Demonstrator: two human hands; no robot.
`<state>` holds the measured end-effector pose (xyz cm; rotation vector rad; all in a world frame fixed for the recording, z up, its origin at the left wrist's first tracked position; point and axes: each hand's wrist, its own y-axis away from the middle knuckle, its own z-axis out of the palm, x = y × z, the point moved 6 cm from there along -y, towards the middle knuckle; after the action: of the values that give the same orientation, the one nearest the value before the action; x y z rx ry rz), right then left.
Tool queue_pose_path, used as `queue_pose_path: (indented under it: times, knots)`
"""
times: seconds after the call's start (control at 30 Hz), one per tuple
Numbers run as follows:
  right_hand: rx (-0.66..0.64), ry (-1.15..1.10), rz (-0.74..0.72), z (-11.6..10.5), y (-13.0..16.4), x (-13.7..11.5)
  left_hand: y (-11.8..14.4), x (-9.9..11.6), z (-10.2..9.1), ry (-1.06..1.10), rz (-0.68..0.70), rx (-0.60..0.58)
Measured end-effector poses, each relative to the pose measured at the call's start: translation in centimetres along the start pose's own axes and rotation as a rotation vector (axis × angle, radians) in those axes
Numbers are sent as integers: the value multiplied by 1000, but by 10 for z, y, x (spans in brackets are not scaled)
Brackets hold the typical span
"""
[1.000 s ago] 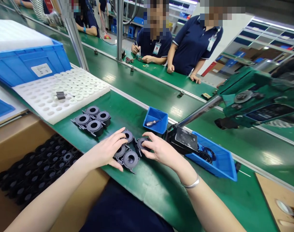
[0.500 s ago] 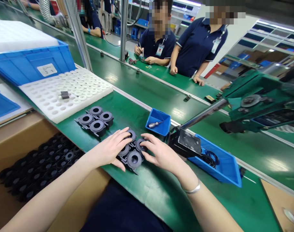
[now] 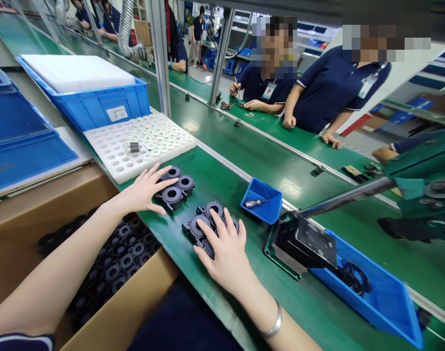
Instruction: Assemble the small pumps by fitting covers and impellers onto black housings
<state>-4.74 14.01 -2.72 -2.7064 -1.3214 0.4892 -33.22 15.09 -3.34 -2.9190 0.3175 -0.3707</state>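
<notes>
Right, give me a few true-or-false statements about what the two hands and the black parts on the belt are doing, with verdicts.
1. The left hand lies on the far cluster of black ring parts. True.
2. The right hand holds the metal tool from the small blue bin. False: it rests flat on the near cluster of black parts, and the tool lies in the bin.
3. The cardboard box holds black parts. True.
4. The white foam tray sits inside the blue crate. False: it lies on the belt beside it.
</notes>
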Motion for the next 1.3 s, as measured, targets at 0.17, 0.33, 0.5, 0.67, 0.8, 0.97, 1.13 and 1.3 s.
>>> queue_pose_path:
  times: [0.17, 0.33, 0.5, 0.67, 0.8, 0.97, 1.13, 1.3]
  knots:
    - [19, 30, -3, 4, -23, 2, -10, 0, 3, 26, 92, 10]
    - [-3, 54, -39, 11, -40, -7, -8, 12, 9, -1, 134, 40]
    - [-27, 86, -54, 13, -37, -12, -2, 20, 15, -3, 101, 60]
    - [-42, 121, -81, 13, -41, -11, -3, 25, 15, 19, 28, 43]
    - [83, 66, -145, -8, -37, -14, 13, 14, -16, 109, 1, 125]
    - [287, -159, -526, -34, 16, -39, 128, -57, -77, 274, -538, 772]
    - [-65, -269, -728, 16, 53, -58, 279, -96, -26, 219, -1083, 765]
    - [-149, -256, -643, 52, 54, -60, 358, -66, 97, 284, -1335, 326]
